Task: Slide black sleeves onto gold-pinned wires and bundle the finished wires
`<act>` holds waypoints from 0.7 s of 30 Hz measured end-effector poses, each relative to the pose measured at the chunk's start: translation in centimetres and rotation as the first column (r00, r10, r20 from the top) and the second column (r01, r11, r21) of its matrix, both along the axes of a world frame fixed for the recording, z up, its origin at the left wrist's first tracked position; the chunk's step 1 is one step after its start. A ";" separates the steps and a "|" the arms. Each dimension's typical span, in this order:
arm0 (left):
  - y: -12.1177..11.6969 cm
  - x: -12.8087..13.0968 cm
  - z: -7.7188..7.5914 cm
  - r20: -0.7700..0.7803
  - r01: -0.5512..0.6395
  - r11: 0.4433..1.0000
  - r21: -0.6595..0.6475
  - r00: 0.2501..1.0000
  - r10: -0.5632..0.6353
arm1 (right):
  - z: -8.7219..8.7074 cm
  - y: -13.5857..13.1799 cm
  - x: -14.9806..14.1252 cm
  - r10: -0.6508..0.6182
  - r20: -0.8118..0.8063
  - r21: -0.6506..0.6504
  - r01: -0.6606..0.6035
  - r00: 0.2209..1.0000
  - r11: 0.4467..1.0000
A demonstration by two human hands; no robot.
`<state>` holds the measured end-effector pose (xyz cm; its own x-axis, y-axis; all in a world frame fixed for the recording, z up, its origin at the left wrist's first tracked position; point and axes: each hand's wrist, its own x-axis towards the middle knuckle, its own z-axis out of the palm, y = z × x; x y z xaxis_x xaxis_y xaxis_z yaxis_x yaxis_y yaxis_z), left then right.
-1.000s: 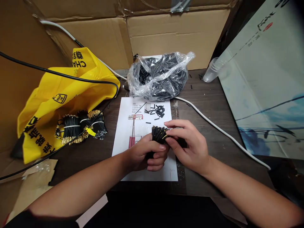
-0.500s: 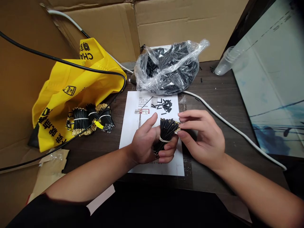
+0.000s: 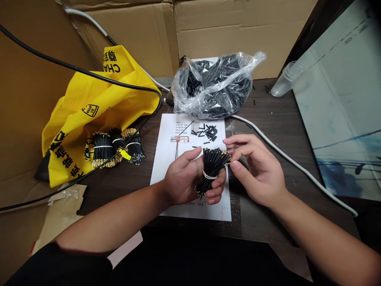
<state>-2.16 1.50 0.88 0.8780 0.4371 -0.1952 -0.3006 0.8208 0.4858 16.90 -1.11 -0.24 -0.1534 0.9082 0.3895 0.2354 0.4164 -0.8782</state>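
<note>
My left hand (image 3: 186,172) is wrapped round a bundle of short black wires (image 3: 210,174), tied at its middle with a white band. Gold-coloured tips show among the black ends at the top of the bundle. At the bundle's upper right edge, the thumb and index finger of my right hand (image 3: 256,167) are pinched close together by the wire tips; whatever is between them is too small to make out. A small pile of short black tubes (image 3: 210,133) lies just beyond, on a printed sheet of paper (image 3: 160,159) under my hands.
A clear plastic bag (image 3: 214,85) full of black tubes stands behind the sheet. To the left, tied wire bundles (image 3: 102,149) lie against a yellow cloth bag (image 3: 98,95). A black cable (image 3: 89,75) crosses the left side. A white cable (image 3: 291,161) and plastic cups (image 3: 282,81) are at the right.
The wire bundle and both hands have shifted slightly right in the view, and the bundle's upper ends show more fully. The right fingertips stay at its edge.
</note>
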 end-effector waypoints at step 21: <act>-0.4 -0.1 -0.4 -0.031 -0.071 0.993 0.091 0.997 0.074 | 1.4 1.6 4.6 -0.220 0.203 0.135 0.196 0.954 0.971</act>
